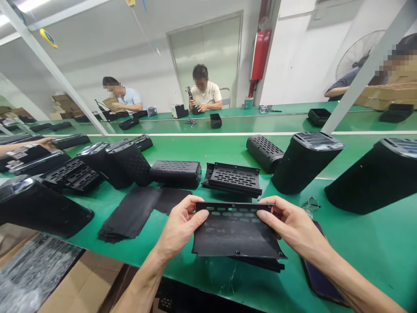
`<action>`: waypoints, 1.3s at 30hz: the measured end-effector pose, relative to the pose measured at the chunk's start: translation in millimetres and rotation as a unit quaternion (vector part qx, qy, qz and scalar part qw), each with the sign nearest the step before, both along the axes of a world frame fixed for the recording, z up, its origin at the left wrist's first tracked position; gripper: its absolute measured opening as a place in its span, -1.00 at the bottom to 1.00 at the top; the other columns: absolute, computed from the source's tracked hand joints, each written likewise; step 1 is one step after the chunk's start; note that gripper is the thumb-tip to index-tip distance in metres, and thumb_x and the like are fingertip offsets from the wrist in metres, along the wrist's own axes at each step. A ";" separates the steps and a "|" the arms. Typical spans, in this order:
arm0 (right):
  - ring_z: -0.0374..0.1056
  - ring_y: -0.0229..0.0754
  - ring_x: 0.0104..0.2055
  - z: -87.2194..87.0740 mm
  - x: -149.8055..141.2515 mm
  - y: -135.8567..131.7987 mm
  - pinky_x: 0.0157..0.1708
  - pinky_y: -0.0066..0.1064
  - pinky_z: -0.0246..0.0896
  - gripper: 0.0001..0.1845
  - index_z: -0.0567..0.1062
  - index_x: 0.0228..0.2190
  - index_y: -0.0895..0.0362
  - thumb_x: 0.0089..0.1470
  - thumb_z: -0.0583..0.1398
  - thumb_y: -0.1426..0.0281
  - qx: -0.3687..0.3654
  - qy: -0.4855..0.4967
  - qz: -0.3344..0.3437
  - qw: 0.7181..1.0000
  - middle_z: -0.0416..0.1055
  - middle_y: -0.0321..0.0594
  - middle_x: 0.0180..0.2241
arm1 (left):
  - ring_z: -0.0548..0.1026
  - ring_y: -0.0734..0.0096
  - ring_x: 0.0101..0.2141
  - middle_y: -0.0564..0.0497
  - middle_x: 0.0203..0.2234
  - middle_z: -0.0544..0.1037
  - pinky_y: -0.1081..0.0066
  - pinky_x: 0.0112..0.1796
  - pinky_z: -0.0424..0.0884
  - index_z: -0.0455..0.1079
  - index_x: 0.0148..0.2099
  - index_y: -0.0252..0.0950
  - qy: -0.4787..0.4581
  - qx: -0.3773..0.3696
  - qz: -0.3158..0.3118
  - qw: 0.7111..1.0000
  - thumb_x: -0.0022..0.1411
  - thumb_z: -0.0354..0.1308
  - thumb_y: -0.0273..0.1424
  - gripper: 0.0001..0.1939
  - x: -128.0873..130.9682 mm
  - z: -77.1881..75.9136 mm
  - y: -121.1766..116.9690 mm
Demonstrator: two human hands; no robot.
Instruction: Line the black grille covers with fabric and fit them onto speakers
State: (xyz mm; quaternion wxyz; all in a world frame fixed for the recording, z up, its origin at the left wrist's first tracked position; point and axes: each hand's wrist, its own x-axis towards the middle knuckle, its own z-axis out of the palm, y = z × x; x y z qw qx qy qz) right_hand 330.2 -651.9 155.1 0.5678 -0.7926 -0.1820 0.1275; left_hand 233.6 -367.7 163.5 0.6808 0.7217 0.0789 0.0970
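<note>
Left hand [180, 224] and right hand [289, 224] are both gripping a black slotted panel [237, 253], pinching it near the two ends of its far edge. Thumbs are pressing on the top face while the other fingers are curling behind. A black sheet [234, 234] is covering much of the panel, leaving the far slots showing. Both hands are holding the panel over the front of the green table [374, 252]. More slotted panels [233, 178] are resting just beyond, and a stack of black sheets [130, 215] is lying left of the left hand
</note>
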 end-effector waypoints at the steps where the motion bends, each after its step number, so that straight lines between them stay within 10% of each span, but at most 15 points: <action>1: 0.13 -0.22 -0.43 0.4 -0.8 0.2 -0.42 -0.34 0.01 -0.51 0.50 -0.04 0.03 0.28 0.28 -0.10 0.003 -0.003 -0.002 1.000 0.18 -0.43 -0.48 | 0.18 0.47 -0.41 0.16 -0.43 0.27 0.49 -0.40 0.18 0.47 -0.05 -0.20 0.000 0.001 0.006 1.000 0.24 0.42 -0.11 -0.62 -1.6 -1.6 -0.6; 15: 0.14 -0.23 -0.35 -2.8 -15.2 -13.6 -0.40 -0.38 0.08 -0.53 0.49 -0.01 0.01 0.27 0.32 -0.05 0.048 0.055 0.018 0.997 0.21 -0.40 -0.40 | 0.33 0.50 -0.38 0.09 -0.33 0.42 0.50 -0.39 0.28 0.50 0.03 -0.22 0.018 -0.066 -0.021 0.997 0.33 0.37 -0.10 -0.63 -15.0 -15.3 -3.3; 20: 0.20 -0.20 -0.30 -5.8 -17.6 -15.2 -0.37 -0.40 0.18 -0.52 0.50 0.00 0.02 0.26 0.32 -0.05 0.070 0.078 0.007 0.994 0.26 -0.36 -0.37 | 0.51 0.32 -0.09 -0.06 0.00 0.56 0.35 -0.05 0.48 0.45 0.15 -0.16 -0.010 -0.116 -0.112 0.987 0.32 0.41 -0.23 -0.58 -20.1 -18.6 -3.8; 39: 0.27 -0.15 -0.25 -8.9 -27.1 -24.9 -0.36 -0.41 0.28 -0.51 0.45 0.09 -0.07 0.28 0.31 -0.04 0.089 0.113 -0.006 0.990 0.36 -0.31 -0.28 | 0.54 0.24 -0.03 -0.10 0.05 0.59 0.32 0.00 0.50 0.47 0.18 -0.15 -0.006 -0.136 -0.098 0.986 0.36 0.37 -0.30 -0.62 -26.1 -24.0 -10.4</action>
